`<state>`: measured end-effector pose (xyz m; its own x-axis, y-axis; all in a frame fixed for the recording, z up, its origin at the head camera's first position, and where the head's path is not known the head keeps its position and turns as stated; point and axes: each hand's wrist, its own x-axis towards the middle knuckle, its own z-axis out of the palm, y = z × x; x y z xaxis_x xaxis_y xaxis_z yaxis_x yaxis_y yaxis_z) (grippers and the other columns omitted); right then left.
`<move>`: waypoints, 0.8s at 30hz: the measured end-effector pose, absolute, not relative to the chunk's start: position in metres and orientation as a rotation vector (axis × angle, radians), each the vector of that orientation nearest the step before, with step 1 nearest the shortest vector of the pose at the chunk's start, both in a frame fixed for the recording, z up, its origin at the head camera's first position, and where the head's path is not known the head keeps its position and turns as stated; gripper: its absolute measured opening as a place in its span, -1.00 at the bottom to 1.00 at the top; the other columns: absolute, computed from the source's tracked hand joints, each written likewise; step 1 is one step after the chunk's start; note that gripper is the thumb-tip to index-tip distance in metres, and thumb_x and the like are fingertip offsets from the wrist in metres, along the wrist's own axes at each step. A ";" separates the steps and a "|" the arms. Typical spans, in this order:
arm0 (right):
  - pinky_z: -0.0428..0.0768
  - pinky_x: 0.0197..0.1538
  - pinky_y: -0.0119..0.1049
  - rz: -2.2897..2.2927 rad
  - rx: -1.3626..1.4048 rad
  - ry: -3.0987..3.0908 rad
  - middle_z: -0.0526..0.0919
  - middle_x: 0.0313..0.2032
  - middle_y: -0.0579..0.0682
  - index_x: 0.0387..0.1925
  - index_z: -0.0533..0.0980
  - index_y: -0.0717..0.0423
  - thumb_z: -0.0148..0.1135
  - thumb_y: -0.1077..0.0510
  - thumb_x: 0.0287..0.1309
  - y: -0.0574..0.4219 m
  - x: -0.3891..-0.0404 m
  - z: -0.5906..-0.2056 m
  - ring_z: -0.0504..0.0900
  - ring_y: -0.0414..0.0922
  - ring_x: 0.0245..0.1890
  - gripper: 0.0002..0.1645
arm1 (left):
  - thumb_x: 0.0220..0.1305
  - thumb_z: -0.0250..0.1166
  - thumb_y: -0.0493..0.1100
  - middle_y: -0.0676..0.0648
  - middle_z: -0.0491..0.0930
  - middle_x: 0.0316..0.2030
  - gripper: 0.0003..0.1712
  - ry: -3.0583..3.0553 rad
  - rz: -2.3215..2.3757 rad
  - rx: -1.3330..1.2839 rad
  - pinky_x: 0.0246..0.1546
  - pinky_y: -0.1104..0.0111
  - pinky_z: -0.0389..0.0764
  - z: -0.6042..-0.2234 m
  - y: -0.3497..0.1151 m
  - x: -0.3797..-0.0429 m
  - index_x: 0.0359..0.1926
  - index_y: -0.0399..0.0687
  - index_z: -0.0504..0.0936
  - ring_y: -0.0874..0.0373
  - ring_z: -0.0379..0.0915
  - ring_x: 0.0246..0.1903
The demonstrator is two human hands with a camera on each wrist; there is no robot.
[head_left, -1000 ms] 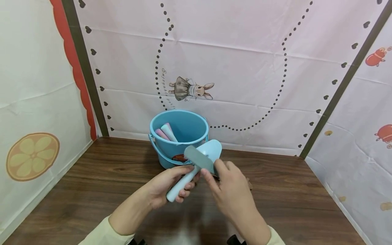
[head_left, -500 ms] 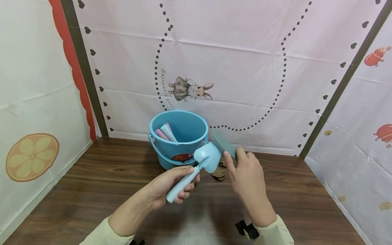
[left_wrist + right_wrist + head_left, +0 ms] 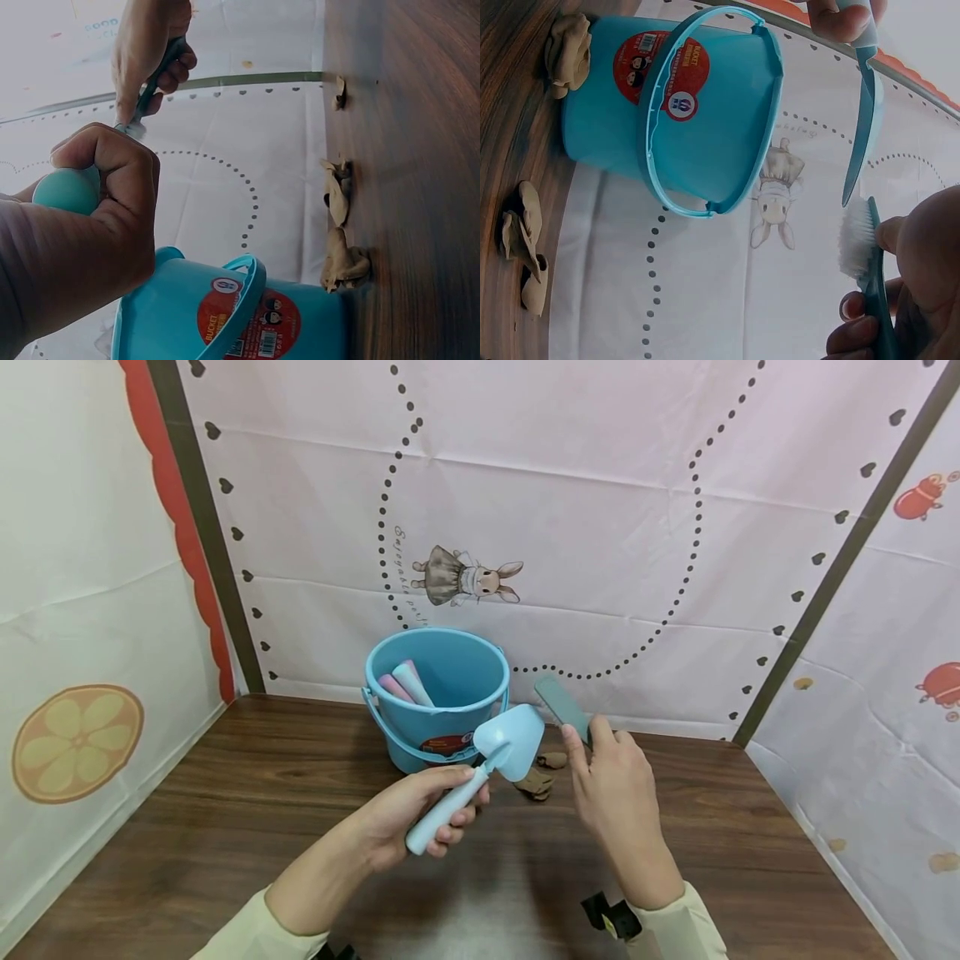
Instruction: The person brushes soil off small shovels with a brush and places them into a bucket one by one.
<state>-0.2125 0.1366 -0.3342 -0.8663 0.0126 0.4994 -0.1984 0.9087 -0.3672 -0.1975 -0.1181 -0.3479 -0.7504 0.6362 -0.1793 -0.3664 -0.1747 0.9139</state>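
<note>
My left hand (image 3: pixel 401 818) grips a light blue toy shovel (image 3: pixel 517 739) by its handle, with the blade pointing away and to the right. In my right hand (image 3: pixel 618 789) is a teal brush (image 3: pixel 560 703), held by its handle. The right wrist view shows its white bristles (image 3: pixel 856 238) facing the shovel, close to the blade's tip. Both tools are held up above the table. Behind the shovel stands a blue bucket (image 3: pixel 405 727), its handle hanging down in front. Inside the bucket lean a pale blue handle (image 3: pixel 414 681) and pink ones beside it.
Several crumpled brown lumps lie on the wooden table (image 3: pixel 712 827) at the bucket's right, among them a nearer lump (image 3: pixel 535 784) and a farther lump (image 3: pixel 552 760). A printed cloth wall (image 3: pixel 585 568) rises at the back, with cloth on both sides.
My right hand has moved the brush off the shovel's blade to the right, uncovering the blade and the brown lumps. My left hand and the shovel have stayed nearly still.
</note>
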 end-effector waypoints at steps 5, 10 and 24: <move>0.32 -0.43 -0.15 0.572 0.132 -2.559 0.33 -0.52 0.06 -0.33 0.35 0.09 -0.27 -0.36 0.52 0.137 -0.211 -0.333 0.32 -0.02 -0.55 -0.36 | 0.50 0.05 0.17 0.04 0.34 -0.53 -0.55 1.463 1.974 0.327 -0.64 0.47 0.33 -0.345 -0.119 -0.196 -0.08 -0.15 0.49 0.28 0.25 -0.64; 0.34 -0.41 -0.14 0.580 0.118 -2.547 0.34 -0.51 0.07 -0.32 0.37 0.09 -0.29 -0.38 0.51 0.137 -0.210 -0.331 0.33 0.00 -0.53 -0.33 | 0.55 -0.02 0.13 0.04 0.33 -0.54 -0.57 1.487 1.969 0.352 -0.64 0.46 0.33 -0.342 -0.121 -0.196 -0.09 -0.16 0.49 0.28 0.26 -0.64; 0.30 -0.42 -0.16 0.600 0.078 -2.549 0.31 -0.50 0.08 -0.33 0.33 0.10 -0.32 -0.42 0.49 0.141 -0.206 -0.324 0.30 0.00 -0.53 -0.30 | 0.55 0.02 0.14 -0.04 0.43 -0.46 -0.51 2.105 1.734 0.405 -0.60 0.42 0.34 -0.292 -0.150 -0.223 -0.04 -0.24 0.54 0.22 0.28 -0.58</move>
